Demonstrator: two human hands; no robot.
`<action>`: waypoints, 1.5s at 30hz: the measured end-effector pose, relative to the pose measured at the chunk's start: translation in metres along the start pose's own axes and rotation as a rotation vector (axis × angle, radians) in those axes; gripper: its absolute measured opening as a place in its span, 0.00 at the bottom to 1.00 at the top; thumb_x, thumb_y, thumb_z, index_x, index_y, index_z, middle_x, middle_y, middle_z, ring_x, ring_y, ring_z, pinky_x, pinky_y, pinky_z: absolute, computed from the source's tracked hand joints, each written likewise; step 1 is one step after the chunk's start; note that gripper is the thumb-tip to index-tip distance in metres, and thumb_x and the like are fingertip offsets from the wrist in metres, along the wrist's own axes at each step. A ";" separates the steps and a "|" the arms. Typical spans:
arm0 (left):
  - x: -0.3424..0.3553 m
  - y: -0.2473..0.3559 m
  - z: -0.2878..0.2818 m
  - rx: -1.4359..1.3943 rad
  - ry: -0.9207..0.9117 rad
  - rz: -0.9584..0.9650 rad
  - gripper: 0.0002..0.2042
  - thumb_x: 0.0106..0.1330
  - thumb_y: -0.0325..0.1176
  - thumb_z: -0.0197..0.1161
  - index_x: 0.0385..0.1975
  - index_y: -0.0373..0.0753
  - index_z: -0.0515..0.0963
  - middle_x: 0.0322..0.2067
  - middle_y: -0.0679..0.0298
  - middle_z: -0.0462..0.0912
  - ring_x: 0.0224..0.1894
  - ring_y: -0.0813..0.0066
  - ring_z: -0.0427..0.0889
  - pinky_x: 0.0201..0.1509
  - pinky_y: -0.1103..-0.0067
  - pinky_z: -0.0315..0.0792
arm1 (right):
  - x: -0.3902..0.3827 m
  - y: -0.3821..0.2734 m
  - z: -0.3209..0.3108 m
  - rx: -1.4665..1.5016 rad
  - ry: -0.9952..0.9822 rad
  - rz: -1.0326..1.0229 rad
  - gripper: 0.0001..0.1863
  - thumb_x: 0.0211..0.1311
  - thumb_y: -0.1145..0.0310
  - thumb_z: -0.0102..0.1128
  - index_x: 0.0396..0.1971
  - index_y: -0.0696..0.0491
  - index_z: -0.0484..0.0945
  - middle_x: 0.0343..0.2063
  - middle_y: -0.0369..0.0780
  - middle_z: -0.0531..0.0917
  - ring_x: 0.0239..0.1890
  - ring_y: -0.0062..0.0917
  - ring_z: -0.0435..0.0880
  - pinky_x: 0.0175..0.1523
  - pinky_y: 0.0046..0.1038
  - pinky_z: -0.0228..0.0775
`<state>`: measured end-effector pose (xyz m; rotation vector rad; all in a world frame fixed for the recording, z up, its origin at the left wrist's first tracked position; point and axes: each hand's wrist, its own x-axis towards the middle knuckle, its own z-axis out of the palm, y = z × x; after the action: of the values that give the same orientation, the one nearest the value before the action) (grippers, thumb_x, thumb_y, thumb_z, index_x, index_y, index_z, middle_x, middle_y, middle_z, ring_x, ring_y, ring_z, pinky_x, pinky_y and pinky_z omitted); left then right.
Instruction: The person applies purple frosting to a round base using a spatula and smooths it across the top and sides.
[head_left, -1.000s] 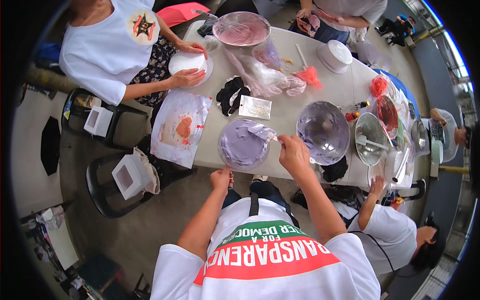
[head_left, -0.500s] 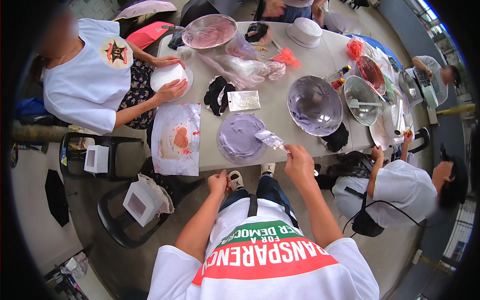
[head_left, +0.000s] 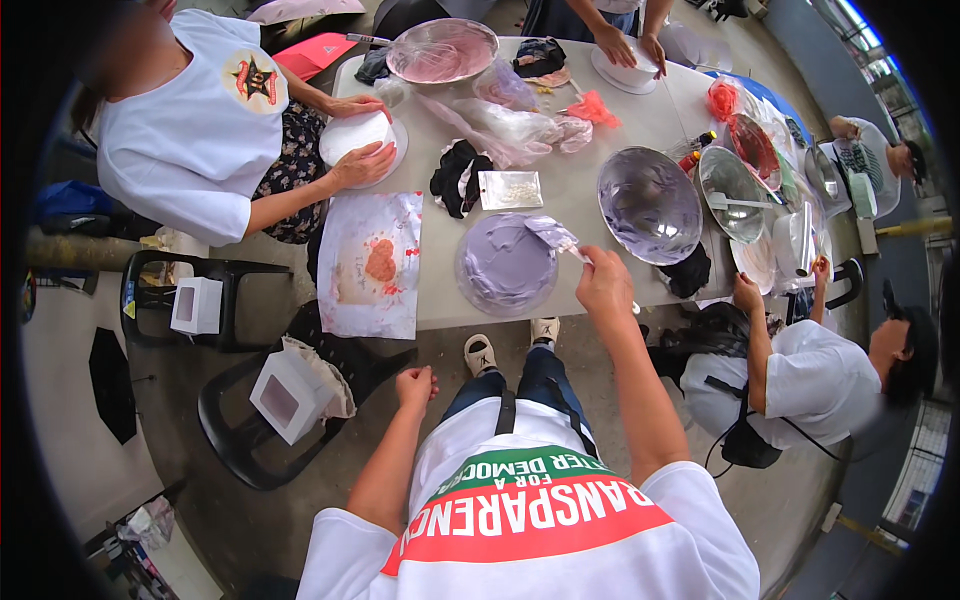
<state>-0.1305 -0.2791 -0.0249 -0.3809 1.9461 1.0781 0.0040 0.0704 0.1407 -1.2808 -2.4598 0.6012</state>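
My right hand (head_left: 603, 285) grips a spatula (head_left: 553, 236) whose blade, coated in pale purple frosting, rests on the right part of a round purple-frosted surface (head_left: 498, 268) at the table's near edge. My left hand (head_left: 416, 385) is low, off the table, its fingers curled with nothing visible in them. Behind the round lies a white packet of small pale pieces (head_left: 510, 190), beside black crumpled cloth (head_left: 455, 175). Right of it is a steel bowl smeared with purple (head_left: 648, 205). A paper with a red heart stain (head_left: 370, 285) lies to the left.
A co-worker's hands (head_left: 365, 160) cup a white round at left; another's (head_left: 620, 50) touch one at the back. A person (head_left: 820, 370) works close on my right. Black chairs with white boxes (head_left: 290, 395) stand left. More bowls (head_left: 730, 185) crowd the table's right (head_left: 700, 100).
My left hand has dropped down and left, away from the frosted round. My right hand with the spatula has shifted slightly. The co-worker at the back has taken hold of the white round.
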 end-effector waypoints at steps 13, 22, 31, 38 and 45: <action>0.009 -0.028 -0.020 0.021 -0.001 -0.039 0.09 0.69 0.34 0.60 0.37 0.33 0.77 0.26 0.62 0.82 0.19 0.76 0.80 0.18 0.79 0.72 | -0.075 0.001 -0.034 0.018 -0.022 0.112 0.13 0.60 0.75 0.56 0.44 0.50 0.81 0.33 0.49 0.80 0.38 0.49 0.81 0.43 0.44 0.73; 0.004 -0.020 -0.020 0.040 -0.017 0.020 0.09 0.70 0.35 0.59 0.37 0.34 0.78 0.27 0.62 0.83 0.20 0.77 0.80 0.19 0.81 0.73 | -0.029 0.008 -0.003 -0.017 0.025 0.092 0.13 0.60 0.74 0.56 0.44 0.51 0.81 0.34 0.49 0.80 0.39 0.48 0.81 0.44 0.45 0.72; 0.002 -0.035 -0.031 0.039 0.045 -0.050 0.08 0.68 0.33 0.60 0.36 0.33 0.77 0.27 0.61 0.83 0.19 0.76 0.80 0.18 0.79 0.72 | -0.083 -0.006 -0.026 0.023 -0.015 0.116 0.13 0.60 0.74 0.56 0.45 0.51 0.82 0.35 0.50 0.81 0.40 0.49 0.81 0.46 0.45 0.73; 0.004 -0.029 -0.027 0.042 0.016 -0.020 0.09 0.70 0.34 0.59 0.38 0.33 0.77 0.28 0.61 0.83 0.20 0.76 0.81 0.18 0.80 0.72 | -0.025 -0.012 0.005 0.012 0.046 0.068 0.14 0.62 0.74 0.55 0.46 0.51 0.81 0.36 0.51 0.80 0.41 0.49 0.81 0.46 0.44 0.73; 0.007 -0.047 -0.038 0.028 0.046 -0.034 0.09 0.69 0.33 0.59 0.37 0.32 0.77 0.28 0.61 0.83 0.20 0.76 0.81 0.18 0.79 0.73 | -0.075 -0.019 -0.012 -0.013 -0.085 0.064 0.15 0.61 0.75 0.55 0.47 0.51 0.81 0.35 0.51 0.80 0.40 0.49 0.81 0.45 0.45 0.72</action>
<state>-0.1263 -0.3365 -0.0460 -0.4255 1.9860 1.0275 0.0375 0.0013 0.1553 -1.3698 -2.5024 0.6702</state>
